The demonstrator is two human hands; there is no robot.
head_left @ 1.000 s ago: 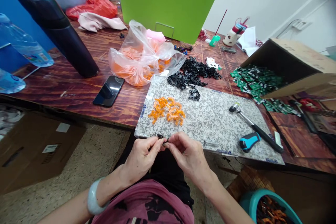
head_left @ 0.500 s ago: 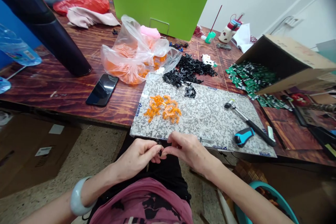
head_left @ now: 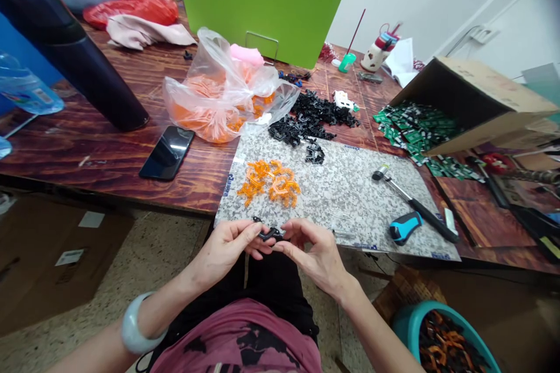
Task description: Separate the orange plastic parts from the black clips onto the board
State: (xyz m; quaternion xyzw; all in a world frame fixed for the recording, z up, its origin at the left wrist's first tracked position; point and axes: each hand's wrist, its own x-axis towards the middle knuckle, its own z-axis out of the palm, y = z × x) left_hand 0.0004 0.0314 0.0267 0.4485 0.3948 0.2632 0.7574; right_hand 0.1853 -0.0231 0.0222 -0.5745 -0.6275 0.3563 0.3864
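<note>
Both hands meet at the front edge of the speckled board (head_left: 345,186), over my lap. A small black plastic part (head_left: 268,234) is pinched between thumb and fingers of my left hand (head_left: 238,239). The fingertips of my right hand (head_left: 306,242) close on the other end of that same part. Beyond the hands, a loose pile of orange plastic parts (head_left: 269,182) lies on the board. Farther back is a heap of black plastic parts (head_left: 301,119), with a few black pieces (head_left: 314,152) set apart in front of it.
A hammer (head_left: 405,195) and a blue-black screwdriver handle (head_left: 405,227) lie on the board's right. A cardboard box (head_left: 485,93) spills green circuit boards (head_left: 415,128). Left stand a plastic bag (head_left: 205,102), a phone (head_left: 167,152) and a dark bottle (head_left: 83,58). Below right is a teal tub (head_left: 409,326).
The black part, mostly covered by the fingers before, now shows stretched between both hands. My hands have risen slightly and opened a little apart. The view has shifted slightly.
</note>
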